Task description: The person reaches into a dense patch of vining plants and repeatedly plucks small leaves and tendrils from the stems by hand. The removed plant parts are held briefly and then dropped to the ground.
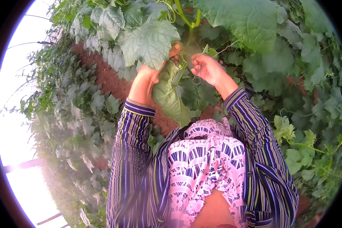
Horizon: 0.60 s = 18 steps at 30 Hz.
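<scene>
My left hand (175, 50) reaches up beside a climbing vine stem (191, 35). A broad green leaf (152, 42) covers much of this hand, so its grip is hidden. Curly tendrils (183, 65) hang right beside its fingertips. On the other side of the stem, my right hand (206, 67) has its fingers curled in a pinch. A thin looped strand (196, 81), string or wire, hangs from those fingers. Just above them juts a short pale green stalk (205, 49). Below both hands droops a large lighter leaf (172, 99).
Dense vine foliage (273, 65) surrounds the hands on the right. Another leafy row (82, 114) runs along the left, with reddish soil (111, 78) between. A light-coloured twine (228, 47) stretches behind my right hand. Bright light comes from the left edge.
</scene>
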Available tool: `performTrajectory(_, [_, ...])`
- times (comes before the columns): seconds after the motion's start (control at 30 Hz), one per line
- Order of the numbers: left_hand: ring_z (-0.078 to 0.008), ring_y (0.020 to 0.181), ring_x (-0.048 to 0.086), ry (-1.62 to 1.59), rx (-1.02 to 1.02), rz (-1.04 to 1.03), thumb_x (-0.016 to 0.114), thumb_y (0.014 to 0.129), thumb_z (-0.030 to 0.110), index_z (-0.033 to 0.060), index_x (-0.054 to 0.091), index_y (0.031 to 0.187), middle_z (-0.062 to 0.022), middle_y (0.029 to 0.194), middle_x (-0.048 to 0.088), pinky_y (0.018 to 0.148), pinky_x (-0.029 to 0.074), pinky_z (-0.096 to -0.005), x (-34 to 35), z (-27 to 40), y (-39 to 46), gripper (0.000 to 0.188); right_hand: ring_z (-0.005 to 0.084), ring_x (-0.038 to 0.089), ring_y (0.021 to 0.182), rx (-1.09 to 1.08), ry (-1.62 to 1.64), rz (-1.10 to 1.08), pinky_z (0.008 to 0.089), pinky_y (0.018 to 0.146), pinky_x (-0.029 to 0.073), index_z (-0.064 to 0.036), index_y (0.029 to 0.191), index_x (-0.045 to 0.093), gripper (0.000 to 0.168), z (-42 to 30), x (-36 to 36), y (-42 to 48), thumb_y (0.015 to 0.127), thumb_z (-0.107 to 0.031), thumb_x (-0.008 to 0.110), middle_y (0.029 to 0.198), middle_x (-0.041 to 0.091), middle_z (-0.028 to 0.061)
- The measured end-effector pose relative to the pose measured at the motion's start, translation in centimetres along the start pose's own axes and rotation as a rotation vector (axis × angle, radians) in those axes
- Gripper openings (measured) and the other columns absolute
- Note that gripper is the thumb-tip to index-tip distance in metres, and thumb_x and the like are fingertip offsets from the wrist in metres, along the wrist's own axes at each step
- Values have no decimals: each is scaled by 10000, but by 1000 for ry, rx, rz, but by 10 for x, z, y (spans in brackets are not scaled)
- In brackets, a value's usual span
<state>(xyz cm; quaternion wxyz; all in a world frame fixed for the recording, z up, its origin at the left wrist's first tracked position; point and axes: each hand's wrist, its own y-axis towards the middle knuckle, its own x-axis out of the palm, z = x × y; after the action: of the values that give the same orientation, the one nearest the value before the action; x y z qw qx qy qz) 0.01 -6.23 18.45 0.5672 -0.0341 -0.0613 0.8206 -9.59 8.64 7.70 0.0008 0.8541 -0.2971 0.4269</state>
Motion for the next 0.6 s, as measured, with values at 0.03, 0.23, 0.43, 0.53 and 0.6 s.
performTrajectory(0.03, [-110,674,509,-2,29,57,637,839,183,25,582,942,-13,793,538,588,421,-227,-2,-4,-1,197,81,457,595,-16,7,21,274,633,481,-44,905,538,110,1,2,-3,843,-124,495,696,487,-14])
performTrajectory(0.23, [-73,644,496,50,13,46,600,871,166,50,561,964,24,760,527,595,415,-195,-10,9,-4,154,110,510,664,-181,-914,169,264,615,416,-57,1012,550,272,-5,-59,-35,817,-246,564,702,529,-29])
performTrajectory(0.43, [-65,668,481,125,-9,23,553,809,43,43,555,970,9,817,542,624,395,-181,-24,14,-17,161,273,539,1067,-529,-1801,341,383,896,436,-47,1325,395,711,10,-95,-69,736,-304,700,1278,457,141])
performTrajectory(0.53, [-84,824,464,152,-39,-65,546,803,159,48,559,988,-21,936,544,728,364,-223,-22,12,-17,216,234,526,1091,-435,-1067,49,346,890,448,-54,1355,355,674,13,-67,-59,793,-254,669,1348,394,130])
performTrajectory(0.6, [-116,940,443,186,-87,-145,553,808,248,45,560,1009,-44,1030,526,798,336,-259,-22,18,-21,286,166,605,939,-301,-594,-52,276,733,504,-53,1338,370,546,19,-42,-42,853,-150,601,1265,484,133])
